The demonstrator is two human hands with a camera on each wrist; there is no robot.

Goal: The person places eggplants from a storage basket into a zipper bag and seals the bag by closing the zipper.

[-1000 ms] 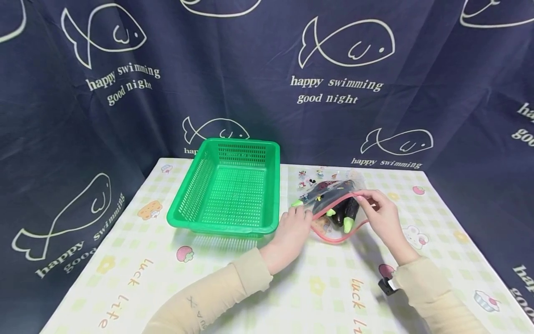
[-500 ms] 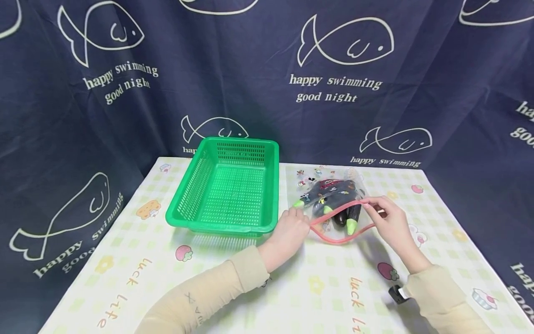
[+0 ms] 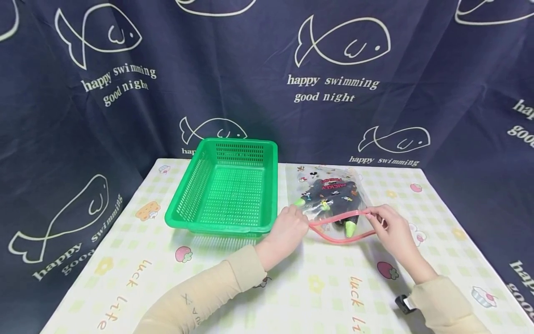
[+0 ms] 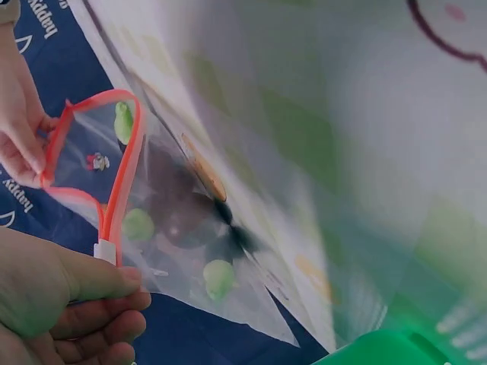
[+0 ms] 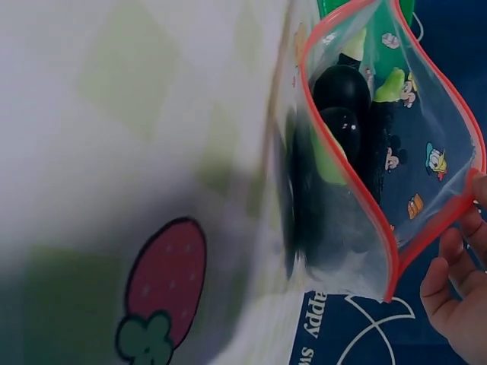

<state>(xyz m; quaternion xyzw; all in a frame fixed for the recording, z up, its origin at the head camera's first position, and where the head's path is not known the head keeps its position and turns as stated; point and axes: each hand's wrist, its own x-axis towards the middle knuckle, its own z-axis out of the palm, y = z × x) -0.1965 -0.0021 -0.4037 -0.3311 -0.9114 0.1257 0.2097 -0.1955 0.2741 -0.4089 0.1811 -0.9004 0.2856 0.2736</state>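
Observation:
A clear zip bag (image 3: pixel 294 183) with cartoon prints and a red zip edge lies at the table's back right, holding several dark eggplants (image 5: pixel 340 90) with pale green stem ends. Its mouth faces the person and gapes. My left hand (image 3: pixel 288 232) pinches the left corner of the zip edge, right at a white slider (image 4: pixel 105 251). With thumb and fingertips, my right hand (image 3: pixel 394 236) pinches the upper red edge near the right corner. One eggplant's green end (image 3: pixel 350 228) shows just inside the mouth.
A green plastic basket (image 3: pixel 171 219) with slotted walls stands left of the bag, close to my left hand. A checked cloth with printed pictures covers the table (image 3: pixel 300 297). Behind it hangs a dark blue curtain (image 3: pixel 258 69) with fish drawings.
My right hand has moved right and toward the person, drawing the upper red edge along. The mouth has narrowed and the bag's top face lies flatter. The left hand has barely moved.

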